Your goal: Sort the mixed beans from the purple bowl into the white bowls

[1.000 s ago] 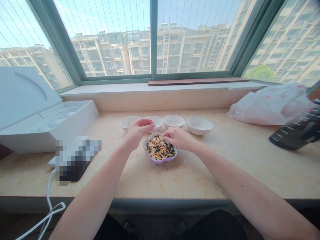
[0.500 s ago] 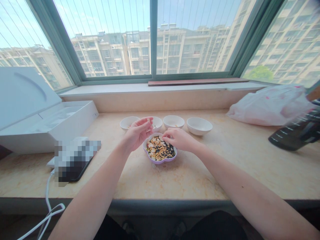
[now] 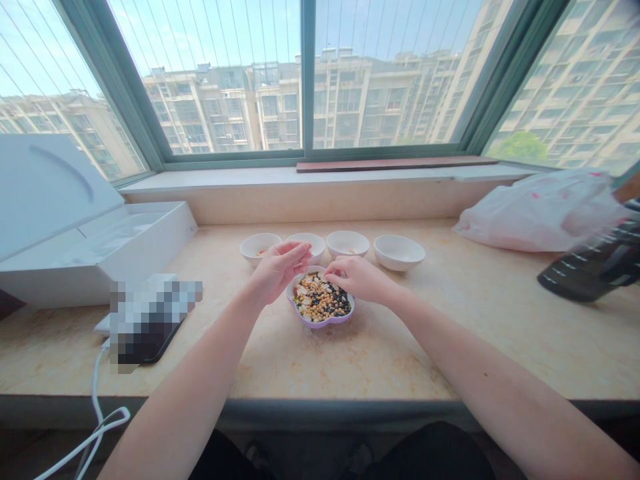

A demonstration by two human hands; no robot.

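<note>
A purple-rimmed, scalloped bowl (image 3: 327, 325) holds a mix of yellow beans (image 3: 320, 310), black beans (image 3: 341, 307), pale flat flakes and some green bits. My left hand (image 3: 281, 268) hovers over the bowl's far left side, thumb and fingertips pinched together; whatever is between them is too small to name. At the bowl's far right rim, my right hand (image 3: 361, 277) has its fingers curled and pressed together above the beans. Its fingertips hide any small thing they hold. Behind my left hand, one white bowl (image 3: 316, 248) is partly covered.
White bowls stand in a row behind: a left one (image 3: 250, 248) with a few reddish bits, one (image 3: 347, 241) with pale bits, and a right one (image 3: 399, 252). An open white box (image 3: 145, 233) and a phone (image 3: 160, 340) lie left; a plastic bag (image 3: 540, 210) and dark bottle (image 3: 575, 273) right.
My left hand has turned, its fingertips lowering slightly and shifting right. The pale piece seen at its fingertips before no longer shows clearly. My right hand has stayed nearly still.
</note>
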